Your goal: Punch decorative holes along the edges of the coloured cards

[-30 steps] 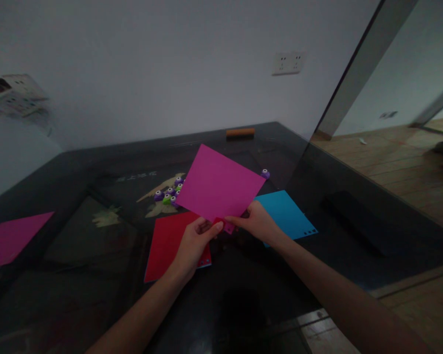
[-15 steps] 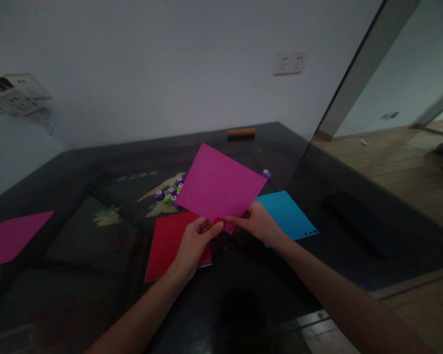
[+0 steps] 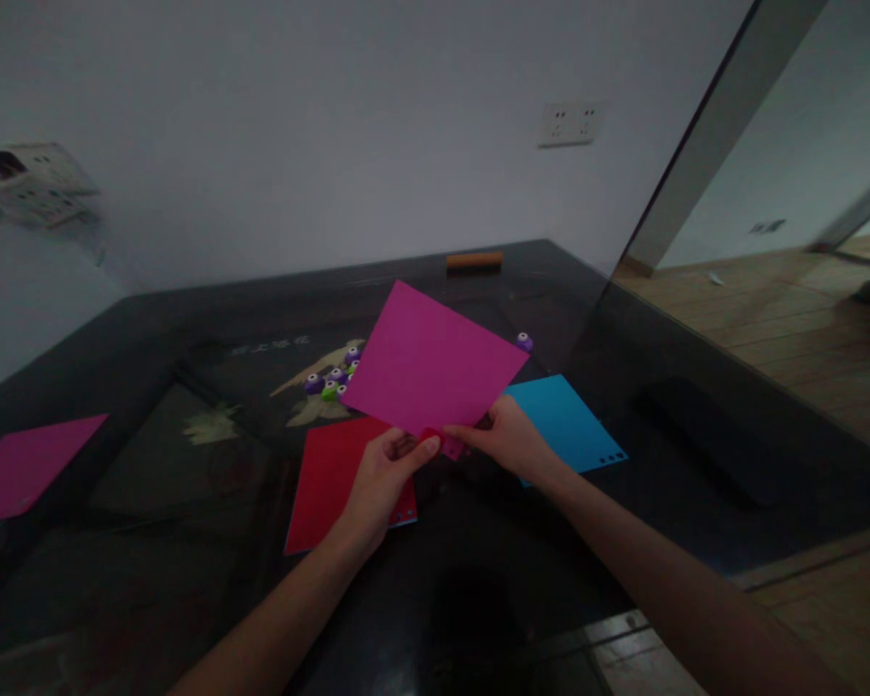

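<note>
Across a dark table (image 3: 420, 590), the left hand (image 3: 378, 472) pinches a red piece (image 3: 429, 434), the right hand (image 3: 513, 437) pink paper (image 3: 435, 362), barely shifted within a second, suggesting work lingers there.

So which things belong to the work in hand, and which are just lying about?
Likely belong:
pink sheet, in left hand and right hand
small red thing at its lower corner
red sheet and blue sheet, both with holes
second pink sheet

Seemingly lying about:
brown roll
purple and green pieces
</note>
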{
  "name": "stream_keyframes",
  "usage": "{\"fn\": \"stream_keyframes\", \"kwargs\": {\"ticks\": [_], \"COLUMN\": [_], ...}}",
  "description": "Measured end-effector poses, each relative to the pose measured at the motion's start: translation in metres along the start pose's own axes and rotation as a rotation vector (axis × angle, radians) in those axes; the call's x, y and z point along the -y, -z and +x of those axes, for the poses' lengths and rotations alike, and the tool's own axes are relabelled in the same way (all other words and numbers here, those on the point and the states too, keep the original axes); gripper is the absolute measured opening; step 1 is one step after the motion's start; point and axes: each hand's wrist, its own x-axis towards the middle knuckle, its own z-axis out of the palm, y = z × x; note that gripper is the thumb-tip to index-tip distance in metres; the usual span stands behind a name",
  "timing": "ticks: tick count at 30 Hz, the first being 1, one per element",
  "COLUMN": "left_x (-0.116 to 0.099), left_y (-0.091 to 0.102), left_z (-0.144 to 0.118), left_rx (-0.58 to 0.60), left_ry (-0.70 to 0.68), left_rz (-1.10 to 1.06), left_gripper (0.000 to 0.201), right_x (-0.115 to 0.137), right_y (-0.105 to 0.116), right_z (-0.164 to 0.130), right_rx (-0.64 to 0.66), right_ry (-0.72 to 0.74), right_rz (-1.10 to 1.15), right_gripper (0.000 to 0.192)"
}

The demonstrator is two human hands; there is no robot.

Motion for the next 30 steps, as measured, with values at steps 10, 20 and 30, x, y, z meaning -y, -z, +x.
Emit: {"fn": "stream_keyframes", "kwargs": {"ticks": [10,20,30], "left_x": [0.0001,0.0032,0.0086], "left_y": [-0.0007,0.0002,0.0004], "left_z": [-0.0018,-0.0006,0.0004], "left_rx": [-0.031,-0.038,-0.005], "left_ry": [0.004,-0.017,0.009], "left_rz": [0.013,0.02,-0.076], "left_gripper": [0.028,0.025,0.021], "right_x": [0.0019,0.0039,0.0024], "right_y": [0.0005,0.0012,0.0007], "right_z": [-0.0006,-0.0008,0.0003], "right_rx": [-0.008,-0.006,-0.004], "right_ry": [0.007,-0.022,0.005], "right_rz": [-0.043,-0.024,-0.031], "right_gripper": [0.023,0.024,0.023]}}
